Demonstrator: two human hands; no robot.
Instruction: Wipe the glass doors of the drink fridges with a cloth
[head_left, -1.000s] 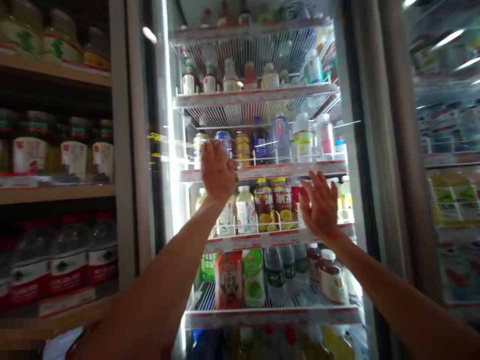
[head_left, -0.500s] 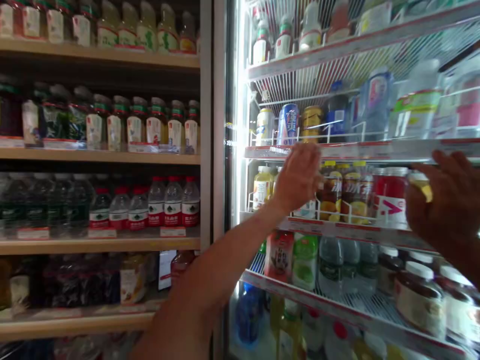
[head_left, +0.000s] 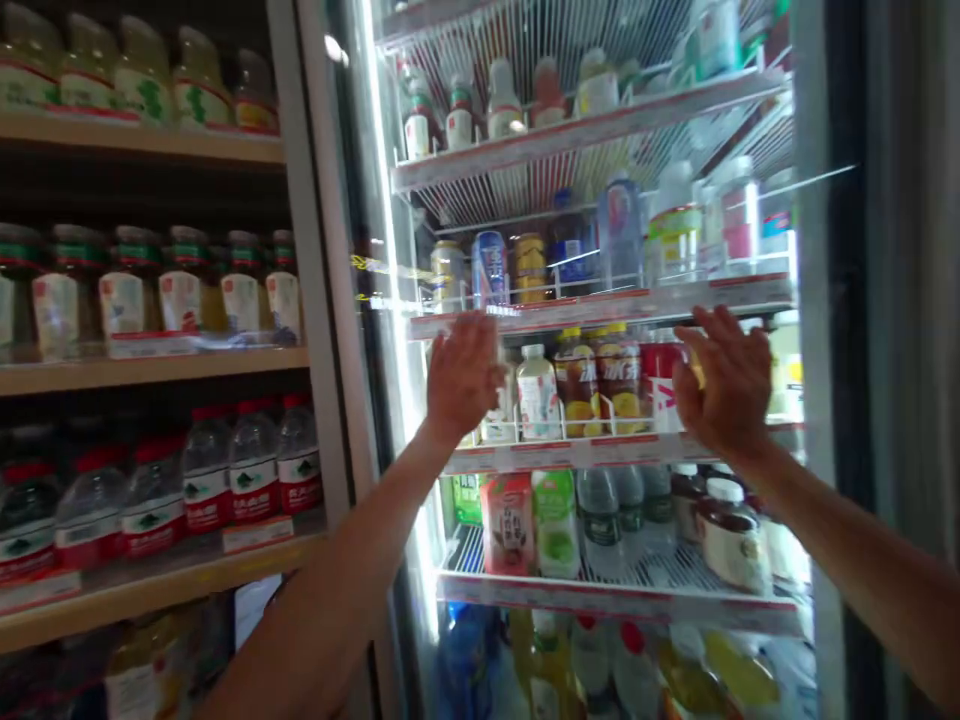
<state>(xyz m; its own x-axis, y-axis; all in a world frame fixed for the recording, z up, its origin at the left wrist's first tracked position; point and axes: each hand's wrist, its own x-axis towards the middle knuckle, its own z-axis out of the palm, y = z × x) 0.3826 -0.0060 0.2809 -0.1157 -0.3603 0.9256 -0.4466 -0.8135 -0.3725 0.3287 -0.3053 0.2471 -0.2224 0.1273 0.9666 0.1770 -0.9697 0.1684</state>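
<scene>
My left hand (head_left: 466,375) is raised in front of the lit drinks cooler, fingers stretched out and nothing held. It covers part of the shelf beside a white bottle (head_left: 538,392). My right hand (head_left: 724,375) is lifted at about the same height, its fingers spread and empty. It partly hides a red bottle (head_left: 660,385) with a white label. Between the hands stand brown bottles with yellow caps (head_left: 619,380). Whether either palm touches a glass pane or is only in the air, I cannot tell.
Above the hands, a cooler shelf holds a blue can (head_left: 490,268), a gold can (head_left: 530,268) and bottles. Below are a red pack (head_left: 508,525), a green pack (head_left: 556,525) and a dark jar (head_left: 731,535). At left, a wooden shelf (head_left: 150,372) carries rows of bottles.
The view has turned right, bringing the cooler's right side into sight. My left hand has shifted left across the cooler front; my right hand and forearm now show more fully.
</scene>
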